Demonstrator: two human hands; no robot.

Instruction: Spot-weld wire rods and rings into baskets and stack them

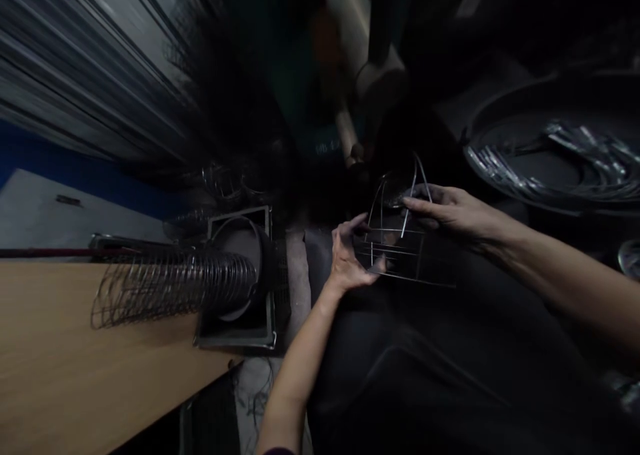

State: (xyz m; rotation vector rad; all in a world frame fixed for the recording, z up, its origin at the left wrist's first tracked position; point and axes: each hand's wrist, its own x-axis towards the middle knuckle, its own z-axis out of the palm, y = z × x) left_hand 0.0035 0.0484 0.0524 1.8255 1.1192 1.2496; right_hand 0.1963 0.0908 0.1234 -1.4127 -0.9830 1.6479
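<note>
My left hand (349,255) grips the left end of a small wire frame (395,246), thumb below and fingers above. Thin parallel wires run across this frame, and curved wires rise from its far side. Just above it, my right hand (445,210) pinches a bent metal wire (406,223) between thumb and fingers. The bent wire stands tilted over the frame's upper edge; whether the two touch I cannot tell. Dark surroundings hide part of the frame's right side.
To the right, a round dark tub (530,205) holds many shiny bent wires (590,148). At left, a row of coiled wire rings (175,285) lies over a wooden board (60,362), beside a square metal frame (235,342). Machine parts (383,78) stand ahead.
</note>
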